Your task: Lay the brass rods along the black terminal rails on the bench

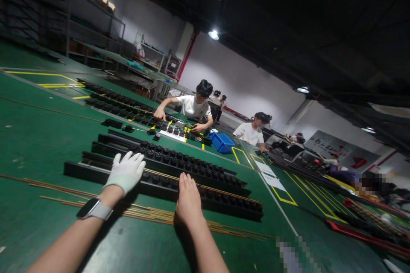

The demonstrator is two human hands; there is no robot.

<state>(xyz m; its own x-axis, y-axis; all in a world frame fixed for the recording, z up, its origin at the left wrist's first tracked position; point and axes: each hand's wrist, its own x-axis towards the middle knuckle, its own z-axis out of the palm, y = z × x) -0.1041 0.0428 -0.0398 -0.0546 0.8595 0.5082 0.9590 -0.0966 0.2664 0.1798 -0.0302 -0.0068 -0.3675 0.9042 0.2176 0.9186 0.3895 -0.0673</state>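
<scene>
Head view: the gloved left hand (127, 172) spreads open over the tabletop's (134, 249) nearest black rail (89, 174); I can't tell whether the right hand (188, 198) grips the rod (224, 192) along it. Probably rod-seating; next seems to call for even pressure.

No word, number or brand can be read. The wall banner (339, 150) at the right bears red and dark marks resembling lettering, too small and blurred to make out. Any print on the 2 white sheets (274, 181) along the green table (38, 132) is illegible.
</scene>
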